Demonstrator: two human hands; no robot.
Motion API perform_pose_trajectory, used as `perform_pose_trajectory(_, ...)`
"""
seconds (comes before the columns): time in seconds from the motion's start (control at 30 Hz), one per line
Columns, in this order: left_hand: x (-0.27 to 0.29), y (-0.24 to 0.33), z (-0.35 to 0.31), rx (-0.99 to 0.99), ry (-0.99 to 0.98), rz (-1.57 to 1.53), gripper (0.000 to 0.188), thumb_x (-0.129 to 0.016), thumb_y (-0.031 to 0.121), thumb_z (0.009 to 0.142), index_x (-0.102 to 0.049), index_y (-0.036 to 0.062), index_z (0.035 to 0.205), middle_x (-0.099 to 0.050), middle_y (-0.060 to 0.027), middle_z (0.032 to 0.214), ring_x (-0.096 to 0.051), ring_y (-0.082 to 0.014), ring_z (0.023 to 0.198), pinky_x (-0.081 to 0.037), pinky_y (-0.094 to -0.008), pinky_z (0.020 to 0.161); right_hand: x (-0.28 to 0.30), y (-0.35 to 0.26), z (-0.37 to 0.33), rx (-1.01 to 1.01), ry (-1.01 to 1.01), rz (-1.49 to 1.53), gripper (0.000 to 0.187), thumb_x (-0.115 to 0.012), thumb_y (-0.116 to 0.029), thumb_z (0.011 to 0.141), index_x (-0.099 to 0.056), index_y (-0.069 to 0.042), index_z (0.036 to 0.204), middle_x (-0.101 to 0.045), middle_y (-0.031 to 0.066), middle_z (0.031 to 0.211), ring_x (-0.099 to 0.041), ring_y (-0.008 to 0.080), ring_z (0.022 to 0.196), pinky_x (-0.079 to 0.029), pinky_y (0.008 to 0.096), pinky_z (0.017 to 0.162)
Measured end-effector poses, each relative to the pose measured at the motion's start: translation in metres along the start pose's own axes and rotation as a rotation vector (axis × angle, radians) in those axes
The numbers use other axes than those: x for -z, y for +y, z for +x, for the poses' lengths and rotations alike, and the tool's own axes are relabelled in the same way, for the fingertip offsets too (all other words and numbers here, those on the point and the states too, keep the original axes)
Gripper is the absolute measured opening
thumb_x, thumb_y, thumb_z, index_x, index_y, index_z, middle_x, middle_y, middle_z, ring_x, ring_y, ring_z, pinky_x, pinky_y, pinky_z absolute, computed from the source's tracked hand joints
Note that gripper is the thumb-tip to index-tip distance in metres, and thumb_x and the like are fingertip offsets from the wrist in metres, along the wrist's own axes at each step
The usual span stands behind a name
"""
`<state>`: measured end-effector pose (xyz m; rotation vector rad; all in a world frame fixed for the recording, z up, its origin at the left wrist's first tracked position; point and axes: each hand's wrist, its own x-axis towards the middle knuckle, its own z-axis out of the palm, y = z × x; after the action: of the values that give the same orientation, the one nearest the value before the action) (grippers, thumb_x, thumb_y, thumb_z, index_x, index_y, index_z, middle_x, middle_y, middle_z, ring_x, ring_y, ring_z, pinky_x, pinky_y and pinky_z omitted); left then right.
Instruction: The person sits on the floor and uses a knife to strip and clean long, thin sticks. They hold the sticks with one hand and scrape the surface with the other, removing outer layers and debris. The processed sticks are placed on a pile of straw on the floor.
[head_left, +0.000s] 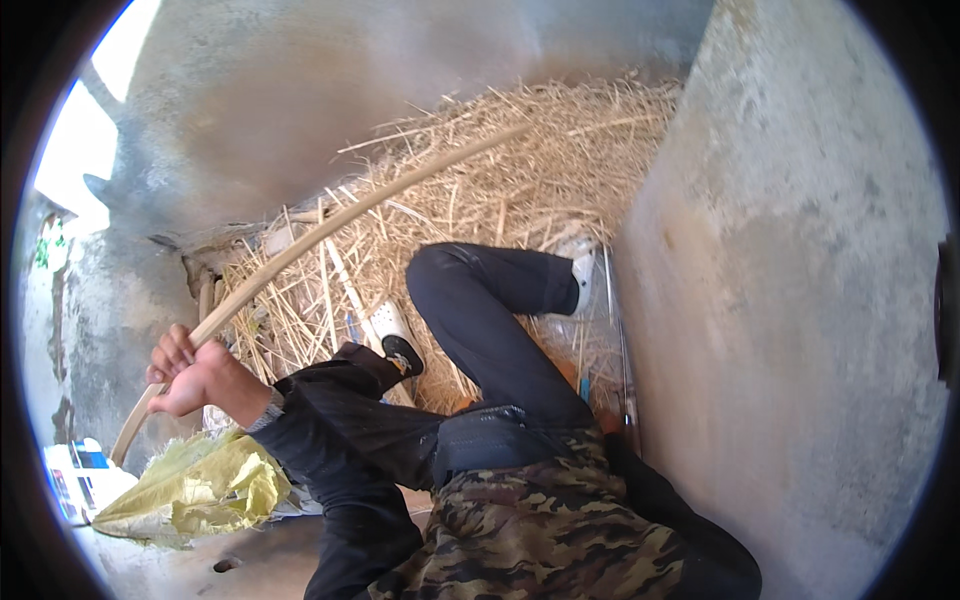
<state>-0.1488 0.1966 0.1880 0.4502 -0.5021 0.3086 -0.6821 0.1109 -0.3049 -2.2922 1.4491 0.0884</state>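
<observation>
My left hand (207, 380) is out to the left with its fingers wrapped round a long, pale strip (330, 226) that looks like split bamboo or wood. The strip slants up from the lower left, past my fist, and its far end reaches over the straw (570, 160). It looks curved, though the lens also bends straight edges. My right arm, in a dark sleeve (665, 510), runs down along my right side. The right hand itself does not show; my body and leg hide that area.
Concrete walls rise at the back and on the right (780, 300). Straw and loose stalks cover the floor round my shoes. A torn yellowish woven sack (215, 485) and a white-and-blue container (85, 480) are at lower left. A thin metal rod (617, 330) runs along the right wall.
</observation>
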Motion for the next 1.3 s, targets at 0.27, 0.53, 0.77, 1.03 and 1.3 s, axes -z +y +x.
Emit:
perform_pose_trajectory(0.27,-0.011,-0.018,-0.026,-0.007,0.087,-0.065,0.066,-0.012,0.064,0.096,-0.038,0.0131,0.063,-0.024,0.0012,0.05,-0.021,-0.0111,0.041,-0.02,-0.0245,0.04,-0.027,-0.029,0.033,0.047,-0.308,-0.048,0.029,-0.071,-0.025,0.074,-0.053,-0.008,0.088,-0.055,0.0141,0.08,-0.056,0.0347,0.075,-0.046,0.0452,0.069)
perform_pose_trajectory(0.53,0.014,-0.012,-0.029,-0.023,0.203,-0.098,0.064,-0.014,0.063,0.096,-0.038,0.0122,0.067,-0.026,0.0012,0.051,-0.022,-0.0107,0.041,-0.02,-0.0239,0.038,-0.04,-0.026,0.047,0.007,-0.424,-0.009,0.029,-0.072,-0.022,0.071,-0.049,-0.008,0.081,-0.051,0.0122,0.073,-0.053,0.0328,0.067,-0.044,0.0435,0.065)
perform_pose_trajectory(0.77,0.0,-0.01,-0.031,0.018,0.279,-0.169,0.056,-0.018,0.058,0.099,-0.036,0.0141,0.07,-0.027,0.0029,0.05,-0.023,-0.0086,0.039,-0.019,-0.0223,0.037,-0.071,0.061,0.073,-0.196,-0.152,0.303,0.03,-0.073,-0.019,0.069,-0.046,-0.009,0.075,-0.048,0.0105,0.068,-0.051,0.0311,0.06,-0.043,0.0419,0.061)
perform_pose_trajectory(1.03,-0.071,0.043,0.053,0.279,-0.075,0.014,0.047,-0.019,0.05,0.102,-0.036,0.0124,0.079,-0.027,0.004,0.055,-0.023,-0.0073,0.043,-0.022,-0.0225,0.038,0.199,-0.093,0.123,0.042,0.673,0.849,0.032,-0.074,-0.011,0.076,-0.045,-0.006,0.089,-0.038,0.0015,0.076,-0.04,0.0146,0.065,-0.037,0.03,0.059)
perform_pose_trajectory(1.3,-0.195,0.042,0.121,0.635,-0.579,0.106,0.047,-0.019,0.05,0.102,-0.036,0.0122,0.08,-0.029,0.006,0.058,-0.026,-0.0047,0.045,-0.025,-0.0194,0.039,0.389,-0.333,0.087,0.619,-0.068,1.338,0.026,-0.073,-0.019,0.085,-0.064,-0.003,0.103,-0.047,-0.0087,0.064,-0.042,0.0012,0.055,-0.033,0.0188,0.049)
